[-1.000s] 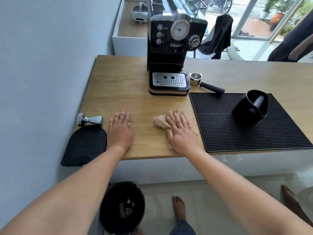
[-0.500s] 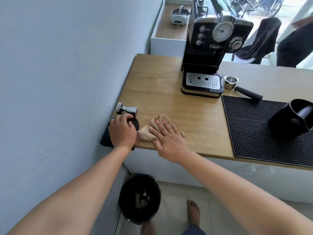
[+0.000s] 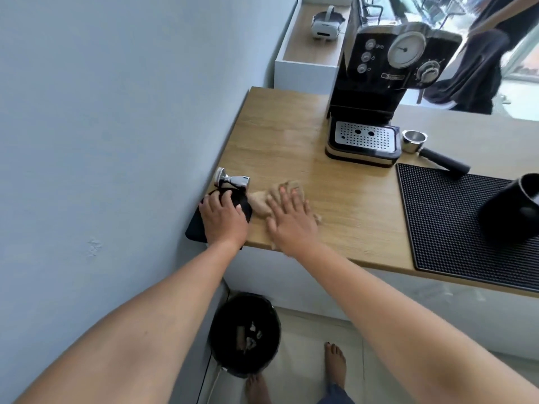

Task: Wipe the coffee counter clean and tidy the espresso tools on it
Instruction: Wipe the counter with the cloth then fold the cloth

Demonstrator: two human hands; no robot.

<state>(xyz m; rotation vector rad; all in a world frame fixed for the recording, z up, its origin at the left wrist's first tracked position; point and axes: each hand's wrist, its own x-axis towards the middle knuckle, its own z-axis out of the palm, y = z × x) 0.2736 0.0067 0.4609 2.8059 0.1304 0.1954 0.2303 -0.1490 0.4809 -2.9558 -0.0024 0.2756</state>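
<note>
The fingers [image 3: 284,196] of my right hand [image 3: 291,223] lie straight and spread, palm down on the beige cloth [image 3: 258,204]. I judge that flat press is there to keep the whole rag against the wood while wiping. The cloth is bunched and crumpled, tan like the worktop [image 3: 291,135], and sits near the front edge towards the left corner.

My left hand [image 3: 224,221] rests on the black tamping mat [image 3: 194,228], its fingers [image 3: 214,199] bent down over the mat's far part and seemingly gripping it. I read this as steadying or shifting the mat so the cloth can reach the wood beside it. The mat is matt and dark, and its near corner hangs past the worktop edge by the wall.

The steel tamper [image 3: 232,179] lies on its side just beyond the mat, shiny, not yet stood up. Farther right, the portafilter [image 3: 414,139] lies beside the espresso machine [image 3: 379,91], its handle reaching onto the ribbed mat [image 3: 455,223], where a black jug [image 3: 513,212] sits tilted. A bin [image 3: 245,333] stands on the floor below.
</note>
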